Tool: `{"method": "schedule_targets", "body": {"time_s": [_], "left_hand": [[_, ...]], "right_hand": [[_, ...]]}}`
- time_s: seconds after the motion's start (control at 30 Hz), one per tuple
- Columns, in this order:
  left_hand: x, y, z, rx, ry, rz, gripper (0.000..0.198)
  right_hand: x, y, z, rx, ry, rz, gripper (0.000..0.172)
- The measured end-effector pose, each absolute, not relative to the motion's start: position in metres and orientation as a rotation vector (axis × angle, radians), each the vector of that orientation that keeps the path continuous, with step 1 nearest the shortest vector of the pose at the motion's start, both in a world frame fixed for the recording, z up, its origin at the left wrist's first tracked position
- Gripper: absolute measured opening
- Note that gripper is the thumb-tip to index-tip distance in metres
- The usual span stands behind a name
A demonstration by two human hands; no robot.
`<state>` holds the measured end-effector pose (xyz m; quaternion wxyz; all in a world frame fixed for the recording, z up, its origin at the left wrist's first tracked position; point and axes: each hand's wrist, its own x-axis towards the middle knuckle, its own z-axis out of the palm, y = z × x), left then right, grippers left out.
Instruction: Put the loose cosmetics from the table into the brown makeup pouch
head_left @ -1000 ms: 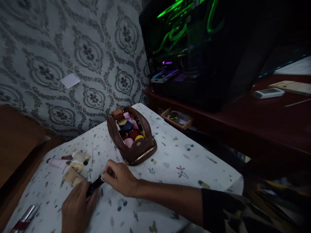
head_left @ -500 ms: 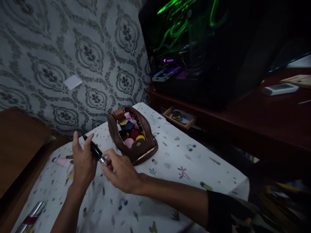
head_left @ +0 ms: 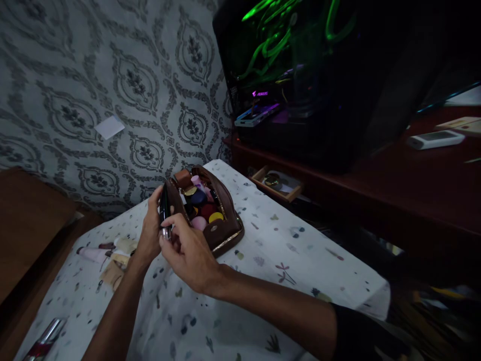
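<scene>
Tube [head_left: 164, 204], black and glossy with a silver end [head_left: 166, 232], stands nearly upright in both hands, just in front of the left side of the unzipped brown bag [head_left: 230, 198]; from here I can't tell whether it touches the leather. The left hand [head_left: 151, 233] is partly curled, its fingers lying along the dark barrel, while the right hand [head_left: 193, 255] pinches the silver end between thumb and forefinger, its other fingers folded in. I'd take it for a light, stiff thing, hard enough not to give under a squeeze, though that shiny skin could well slide in dry fingers. Mid-barrel looks the surest hold, with the silver end good for a steadying pinch. Half a second ago it slanted over the cloth [head_left: 270, 301], left of the bag, with the left fingers splayed upward; now it has swung up and over towards the bag, and the pale tubes [head_left: 122, 258], mostly hidden by that hand then, show again.
</scene>
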<state>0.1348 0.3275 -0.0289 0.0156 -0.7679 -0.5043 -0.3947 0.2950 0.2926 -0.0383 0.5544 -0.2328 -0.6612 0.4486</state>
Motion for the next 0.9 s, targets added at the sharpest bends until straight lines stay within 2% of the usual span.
{"method": "schedule_targets", "body": {"time_s": [0.2,0.37,0.43,0.6,0.73,0.9], "left_hand": [[0.13,0.336,-0.034,-2.42,-1.617,-1.43,0.089],[0.134,0.334,-0.037,-2.443,-1.618,-1.559,0.096],[0.138,0.334,-0.037,-2.443,-1.641,-1.607,0.091],[0.144,0.334,-0.032,-2.495,-1.647,-1.365,0.047],[0.14,0.331,-0.034,-2.466,-1.596,-1.225,0.043],[0.135,0.326,-0.046,-2.421,-1.623,-1.273,0.044]], "right_hand": [[0.297,0.293,-0.037,-0.529,-1.505,1.115,0.02],[0.302,0.296,-0.033,-0.518,-1.394,1.331,0.022],[0.304,0.299,-0.03,-0.501,-1.314,1.448,0.022],[0.306,0.31,-0.027,-0.476,-1.226,1.51,0.026],[0.312,0.322,-0.027,-0.468,-1.165,1.554,0.035],[0.336,0.347,-0.022,-0.517,-1.237,1.477,0.042]]}}
